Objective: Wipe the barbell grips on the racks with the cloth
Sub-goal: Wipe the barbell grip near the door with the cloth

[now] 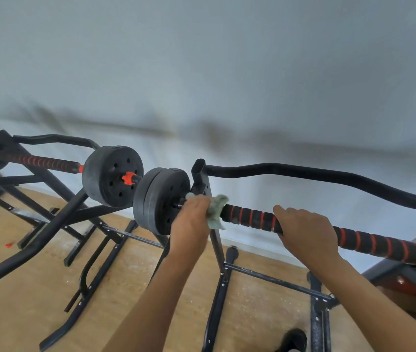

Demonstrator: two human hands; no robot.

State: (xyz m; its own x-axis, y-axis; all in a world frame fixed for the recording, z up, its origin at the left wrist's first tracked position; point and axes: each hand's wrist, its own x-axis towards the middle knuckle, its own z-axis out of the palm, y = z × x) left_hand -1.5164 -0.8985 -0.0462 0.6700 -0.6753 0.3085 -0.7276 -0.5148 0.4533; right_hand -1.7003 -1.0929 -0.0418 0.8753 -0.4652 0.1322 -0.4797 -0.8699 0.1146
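faint white marks on the rack crossbar (273, 279) are too blurred to read.

Pale grey wall (201, 59), seemingly wooden floor (11, 313)

The left hand (191, 219) held a pale green cloth (217, 212) bunched around the near barbell (379, 243), at the end of its black grip (250, 217) with red stripes, just beside the black weight plates (161, 199). The right hand (306, 229) gripped the same grip from above, further along the bar, its fingers (281, 212) curled over it. The bar lay across a black rack (217, 250) with a curved handle (303, 172) behind it. To the left, a second barbell (46, 162) with its own plates (111, 175) and a red collar (128, 178) rested on another rack (57, 224). Both racks stood on a tan floor (24, 313) by a pale wall (201, 72).
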